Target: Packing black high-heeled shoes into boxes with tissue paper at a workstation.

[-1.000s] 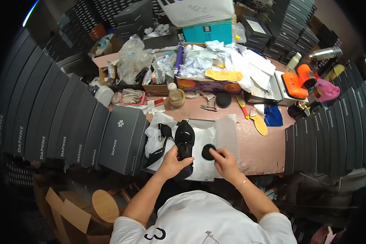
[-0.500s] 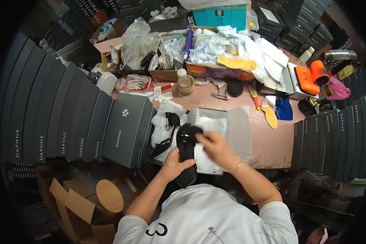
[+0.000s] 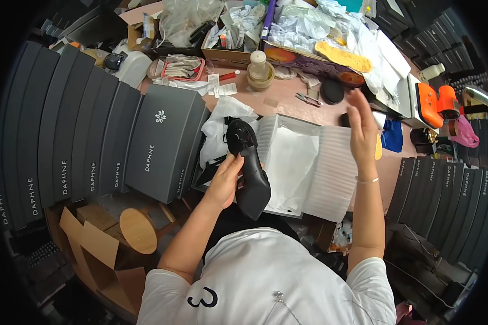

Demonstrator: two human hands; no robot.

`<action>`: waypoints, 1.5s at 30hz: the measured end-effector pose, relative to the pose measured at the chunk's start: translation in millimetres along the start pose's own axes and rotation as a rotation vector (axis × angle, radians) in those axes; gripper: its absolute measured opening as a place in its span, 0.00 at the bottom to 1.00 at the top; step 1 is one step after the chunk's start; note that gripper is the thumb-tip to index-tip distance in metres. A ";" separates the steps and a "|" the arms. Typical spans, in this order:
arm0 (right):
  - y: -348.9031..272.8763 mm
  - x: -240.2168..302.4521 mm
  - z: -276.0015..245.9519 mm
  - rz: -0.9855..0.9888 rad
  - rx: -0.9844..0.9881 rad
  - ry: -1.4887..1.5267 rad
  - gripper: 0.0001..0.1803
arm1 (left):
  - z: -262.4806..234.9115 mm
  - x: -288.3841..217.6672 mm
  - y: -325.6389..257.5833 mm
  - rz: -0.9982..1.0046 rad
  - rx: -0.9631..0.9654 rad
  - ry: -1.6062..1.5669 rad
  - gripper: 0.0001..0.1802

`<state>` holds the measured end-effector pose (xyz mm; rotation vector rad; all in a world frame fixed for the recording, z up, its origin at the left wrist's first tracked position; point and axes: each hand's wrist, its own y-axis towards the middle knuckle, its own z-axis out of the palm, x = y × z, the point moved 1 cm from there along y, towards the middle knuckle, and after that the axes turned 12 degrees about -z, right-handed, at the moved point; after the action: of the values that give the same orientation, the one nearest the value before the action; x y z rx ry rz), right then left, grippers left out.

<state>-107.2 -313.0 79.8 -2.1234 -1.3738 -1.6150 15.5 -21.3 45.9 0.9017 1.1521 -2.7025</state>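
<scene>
My left hand (image 3: 224,181) grips a black shoe (image 3: 253,181) by its side, above the near edge of the table. The shoe's dark underside shows, with the heel end pointing away from me. My right hand (image 3: 365,127) is off the shoe, reaching over the right side of the table with its fingers stretched out. It partly covers a yellow insole and small items beside a blue cloth (image 3: 391,135). An open box (image 3: 279,132) lined with white paper (image 3: 295,162) lies right of the shoe. White foam sheet (image 3: 333,173) hangs over its right side. Behind the shoe is crumpled white tissue (image 3: 222,116).
Grey shoe boxes (image 3: 162,143) stand in rows at the left, more boxes (image 3: 442,189) at the right. Farther back are thread snips (image 3: 308,99), a round black lid (image 3: 332,92), a bottle (image 3: 259,70) and a carton of crumpled paper (image 3: 303,32). A stool (image 3: 138,230) is below left.
My right hand has let go of the shoe and moved right and away. The shoe has been turned in my left hand, so its underside shows. The view has shifted.
</scene>
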 end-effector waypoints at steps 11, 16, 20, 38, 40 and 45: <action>-120.7 39.2 83.9 0.029 1.371 0.712 0.51 | 41.8 -27.6 -77.2 0.323 0.364 2.160 0.08; -164.6 86.6 53.2 0.264 1.159 0.792 0.49 | 102.9 -22.4 -70.5 0.654 0.707 2.308 0.05; -194.0 48.9 -9.7 0.760 0.541 1.118 0.36 | 114.4 -49.6 -0.3 0.807 0.130 1.245 0.14; -190.3 16.4 -45.4 0.309 0.037 1.755 0.56 | 163.2 -118.5 -44.9 0.865 -0.148 1.227 0.20; -184.7 19.1 -43.0 0.305 0.043 1.930 0.56 | 167.0 -131.3 -59.5 0.992 -0.322 1.552 0.16; -164.3 39.8 -47.9 0.291 0.176 1.862 0.58 | 170.0 -163.9 -84.0 1.234 -0.668 1.778 0.10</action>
<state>-258.5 -224.5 68.1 -0.0854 -0.3903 -1.9947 44.0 -102.7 281.2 2.5052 0.7405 -0.1287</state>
